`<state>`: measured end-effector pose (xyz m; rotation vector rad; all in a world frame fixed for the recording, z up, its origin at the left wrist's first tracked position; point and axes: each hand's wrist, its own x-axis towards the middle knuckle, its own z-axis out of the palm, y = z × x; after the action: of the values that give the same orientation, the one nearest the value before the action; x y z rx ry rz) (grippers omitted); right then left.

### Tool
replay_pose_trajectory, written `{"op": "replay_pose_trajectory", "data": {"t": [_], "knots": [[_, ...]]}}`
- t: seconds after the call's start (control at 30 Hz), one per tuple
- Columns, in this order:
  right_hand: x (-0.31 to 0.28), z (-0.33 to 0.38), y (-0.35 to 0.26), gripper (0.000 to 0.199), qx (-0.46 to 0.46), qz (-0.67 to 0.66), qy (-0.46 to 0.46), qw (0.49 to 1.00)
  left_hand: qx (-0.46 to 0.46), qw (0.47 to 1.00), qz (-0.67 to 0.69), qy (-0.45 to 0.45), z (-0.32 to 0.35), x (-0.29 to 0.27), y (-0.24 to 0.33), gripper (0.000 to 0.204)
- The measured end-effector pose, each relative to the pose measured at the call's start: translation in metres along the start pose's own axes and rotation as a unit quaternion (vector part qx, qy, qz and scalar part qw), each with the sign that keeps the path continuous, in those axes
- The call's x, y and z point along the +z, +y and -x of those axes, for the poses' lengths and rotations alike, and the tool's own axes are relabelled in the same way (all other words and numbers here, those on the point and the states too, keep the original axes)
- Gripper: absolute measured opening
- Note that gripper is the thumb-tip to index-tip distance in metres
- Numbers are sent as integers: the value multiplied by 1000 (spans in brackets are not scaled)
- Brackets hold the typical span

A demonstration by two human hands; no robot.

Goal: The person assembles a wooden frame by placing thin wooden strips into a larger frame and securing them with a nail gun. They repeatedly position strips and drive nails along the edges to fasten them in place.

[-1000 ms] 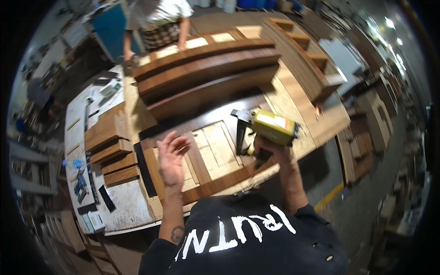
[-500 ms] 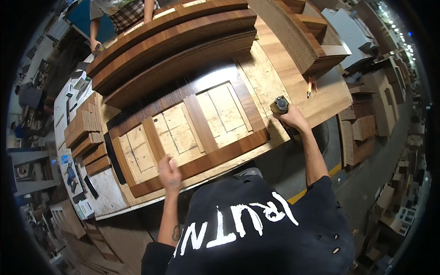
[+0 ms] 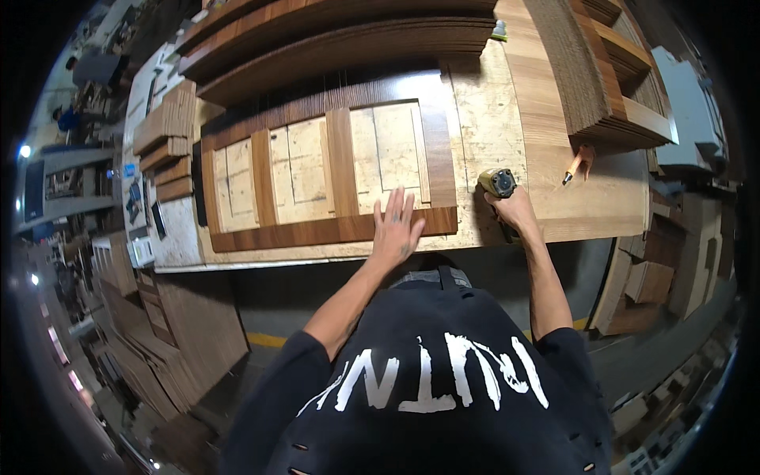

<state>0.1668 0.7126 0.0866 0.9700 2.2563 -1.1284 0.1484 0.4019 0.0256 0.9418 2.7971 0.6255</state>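
A brown wooden frame [image 3: 339, 166] with three openings lies on the worktable in front of me, its upper part dark and glossy. My left hand [image 3: 396, 236] rests on the frame's near rail toward its right end, palm down, with fingers spread and pointing away from me. Beyond the frame's right end, my right hand [image 3: 513, 209] is wrapped round a yellow and black nail gun [image 3: 500, 184]. Its round black cap faces up, and its lower end is hidden. Pale work surface shows through the openings.
Long brown boards [image 3: 348, 49] are stacked behind the frame. Short wood pieces [image 3: 168, 146] are piled at the left. An orange, dark-tipped tool [image 3: 582, 164] lies at the right, near a stack of frames [image 3: 606, 87]. Leaning panels [image 3: 178, 340] stand below the table's left side.
My left hand has moved right along the near rail and flattened, fingers now spread. My right hand still holds the nail gun beside the frame. The view has turned and shifted.
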Motion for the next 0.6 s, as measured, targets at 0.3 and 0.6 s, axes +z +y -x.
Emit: {"op": "replay_pose_trajectory", "data": {"t": [0.3,0.6], "knots": [[-10,43,2,45,-61,31,-90,994,-193,980,-46,-7,-48,28,7,68],[17,51,-15,25,-197,115,-122,966,-211,975,-68,21,-43,30,-3,67]]}}
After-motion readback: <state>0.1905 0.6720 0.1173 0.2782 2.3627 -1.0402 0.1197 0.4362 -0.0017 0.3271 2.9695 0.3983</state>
